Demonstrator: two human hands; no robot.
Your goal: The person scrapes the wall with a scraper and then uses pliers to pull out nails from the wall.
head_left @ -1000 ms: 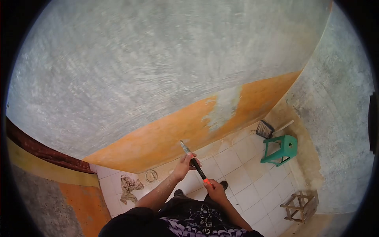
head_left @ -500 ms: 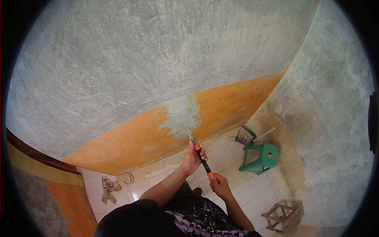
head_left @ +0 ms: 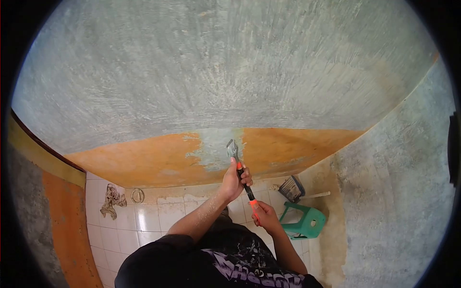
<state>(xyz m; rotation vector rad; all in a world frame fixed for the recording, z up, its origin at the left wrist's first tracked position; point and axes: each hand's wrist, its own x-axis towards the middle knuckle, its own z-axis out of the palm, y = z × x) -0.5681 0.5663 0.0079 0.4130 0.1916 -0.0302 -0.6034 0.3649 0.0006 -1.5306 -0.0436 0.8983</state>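
Note:
A long scraper (head_left: 246, 185) with a black handle, orange-red bands and a grey metal head is held in both hands. My left hand (head_left: 233, 183) wraps round the handle just below the metal head, its thumb pointing up along it. Lower down, my right hand (head_left: 265, 216) grips the orange end of the handle. The metal head lies over a bare grey-green patch (head_left: 211, 149) in the orange band (head_left: 163, 156) of the wall; whether it touches the wall I cannot tell. White dust speckles my left forearm.
A green plastic stool (head_left: 307, 223) stands on the tiled floor (head_left: 156, 211) at the right. Behind it is a dustpan (head_left: 291, 188) with a pale handle. A crumpled cloth (head_left: 113, 200) and a ring-shaped object (head_left: 137, 195) lie at the left. Another wall (head_left: 394, 192) rises at the right.
The view has shifted and turned. The metal head is higher on the bare patch and shows its broad face. Both hands keep their hold. The wooden stool at lower right has left the view.

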